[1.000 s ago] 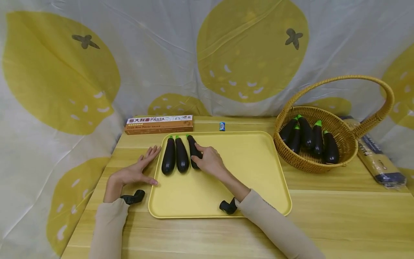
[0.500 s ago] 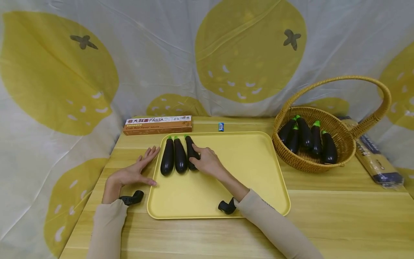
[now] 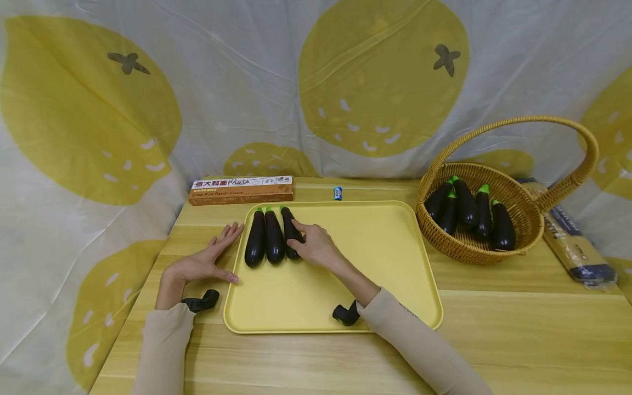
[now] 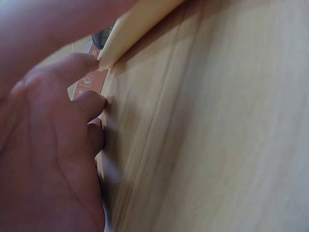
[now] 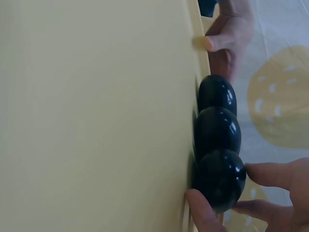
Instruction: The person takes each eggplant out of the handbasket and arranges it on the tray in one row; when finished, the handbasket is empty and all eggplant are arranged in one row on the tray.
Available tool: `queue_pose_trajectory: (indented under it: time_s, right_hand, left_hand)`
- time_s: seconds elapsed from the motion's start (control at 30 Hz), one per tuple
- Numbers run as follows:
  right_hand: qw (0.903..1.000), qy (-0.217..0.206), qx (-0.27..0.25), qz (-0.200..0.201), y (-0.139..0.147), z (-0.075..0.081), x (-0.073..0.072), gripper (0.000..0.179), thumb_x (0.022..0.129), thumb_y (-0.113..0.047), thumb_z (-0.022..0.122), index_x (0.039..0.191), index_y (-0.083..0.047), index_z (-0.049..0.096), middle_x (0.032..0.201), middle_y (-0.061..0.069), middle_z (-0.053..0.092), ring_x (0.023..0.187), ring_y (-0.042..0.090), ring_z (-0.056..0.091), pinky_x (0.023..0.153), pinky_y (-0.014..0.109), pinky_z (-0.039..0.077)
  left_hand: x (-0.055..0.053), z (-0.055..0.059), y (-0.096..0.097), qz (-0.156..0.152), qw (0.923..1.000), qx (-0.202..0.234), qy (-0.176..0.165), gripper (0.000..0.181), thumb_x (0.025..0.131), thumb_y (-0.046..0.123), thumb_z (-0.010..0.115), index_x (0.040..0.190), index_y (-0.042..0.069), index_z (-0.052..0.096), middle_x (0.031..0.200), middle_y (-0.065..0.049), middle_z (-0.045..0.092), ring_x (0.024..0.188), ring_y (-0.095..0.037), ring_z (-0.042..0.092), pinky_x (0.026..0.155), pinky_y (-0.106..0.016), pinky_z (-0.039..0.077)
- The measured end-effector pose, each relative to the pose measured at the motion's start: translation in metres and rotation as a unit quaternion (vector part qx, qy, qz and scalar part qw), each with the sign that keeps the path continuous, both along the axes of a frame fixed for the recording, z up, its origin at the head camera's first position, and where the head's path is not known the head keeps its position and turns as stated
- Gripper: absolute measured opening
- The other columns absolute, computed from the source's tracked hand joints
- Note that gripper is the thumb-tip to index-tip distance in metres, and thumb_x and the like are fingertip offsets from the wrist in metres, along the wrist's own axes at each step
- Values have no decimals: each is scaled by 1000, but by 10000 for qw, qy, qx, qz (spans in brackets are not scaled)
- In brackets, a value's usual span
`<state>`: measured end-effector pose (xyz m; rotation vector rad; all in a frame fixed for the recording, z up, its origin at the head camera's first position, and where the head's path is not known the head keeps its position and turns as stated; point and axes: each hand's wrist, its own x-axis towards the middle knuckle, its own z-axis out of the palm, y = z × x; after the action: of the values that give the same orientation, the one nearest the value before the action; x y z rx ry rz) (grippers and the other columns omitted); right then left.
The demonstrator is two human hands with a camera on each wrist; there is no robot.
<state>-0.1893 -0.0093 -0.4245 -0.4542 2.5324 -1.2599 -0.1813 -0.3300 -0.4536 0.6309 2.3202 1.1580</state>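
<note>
Two dark eggplants with green tips, the left one (image 3: 254,240) and the middle one (image 3: 274,237), lie side by side along the left of a yellow tray (image 3: 365,263). A third eggplant (image 3: 289,224) lies just right of them. My right hand (image 3: 316,245) holds this third one by its thick lower end, thumb and fingers on either side in the right wrist view. My left hand (image 3: 204,262) is spread at the tray's left edge, with the thumb and a fingertip at the rim. In the left wrist view, its fingers reach past the tray's corner.
A wicker basket (image 3: 461,249) with several eggplants stands right of the tray, its tall handle arching up. Beside it lies a plastic-wrapped package (image 3: 580,249). A pasta box (image 3: 242,191) and a small blue packet (image 3: 338,193) sit behind the tray, before a lemon-print curtain (image 3: 266,82).
The head view has shifted very slightly. Both hands stay practically in place, the right still holding the third eggplant and the left at the tray's edge.
</note>
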Motion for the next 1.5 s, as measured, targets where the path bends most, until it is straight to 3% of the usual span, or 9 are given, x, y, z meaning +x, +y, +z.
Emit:
queue_pose_trajectory:
  time_s: [0.13,0.27,0.37,0.47,0.63,0.87,1.13,1.37,1.5]
  right_hand:
    - [10000,29,11,94,4,1,-2,60,103,-26,63,157,-9,44,51,-6,35,43,8,27,43,20,22]
    - [9996,21,39,276,14,4,-5,61,104,-27,63,159,-12,42,71,7,61,49,11,38,48,21,30]
    - [9991,-12,49,418,26,10,-5,62,104,-30,61,160,-16,40,111,19,70,73,17,64,58,23,46]
    - [9983,-51,47,571,43,21,-4,61,105,-33,59,161,-17,39,136,24,62,108,29,69,76,32,58]
    - [9979,11,173,631,81,39,2,61,106,-37,58,161,-16,40,143,22,57,122,33,63,92,43,58]
    - [9989,298,297,184,147,61,12,64,105,-41,59,160,-15,41,154,15,51,130,32,60,103,52,55]
    - [9967,490,628,-163,221,81,21,65,107,-46,54,163,-19,36,156,18,44,141,42,49,112,64,45]
    - [9897,636,1117,-624,274,83,25,67,106,-50,53,164,-25,31,160,27,34,140,55,43,107,72,42]
    - [9865,448,1264,-937,299,79,22,69,106,-51,52,165,-24,28,163,35,24,140,58,41,107,73,42]
  left_hand:
    - [0,1,1,4,10000,-21,-15,122,82,18,88,168,13,3,172,-17,-22,156,-41,-28,120,-69,-25]
    - [-1,2,2,1,10000,-43,-3,122,82,18,88,168,12,2,172,-17,-22,156,-41,-28,120,-69,-24]
    - [-1,2,2,-8,10000,-49,-3,122,82,18,88,168,12,2,172,-17,-22,156,-42,-28,120,-69,-25]
    - [0,2,1,-13,10000,-72,-13,122,82,19,88,168,12,2,172,-17,-23,156,-42,-29,119,-69,-25]
    - [1,0,1,-15,10000,-72,-32,122,83,19,87,168,12,1,171,-17,-24,155,-43,-30,118,-70,-26]
    - [1,0,0,-29,10000,-42,-53,121,83,18,87,168,12,0,171,-16,-26,154,-43,-31,118,-71,-26]
    - [1,-1,-2,-36,10000,-14,-17,121,84,18,86,168,14,0,171,-15,-25,154,-43,-31,117,-71,-26]
    - [2,-1,-3,-24,10000,26,-8,121,83,17,86,168,14,1,171,-15,-25,154,-43,-31,117,-71,-27]
    - [2,-1,-2,-24,10000,73,-34,120,84,16,86,168,13,1,171,-16,-25,154,-44,-32,117,-71,-28]
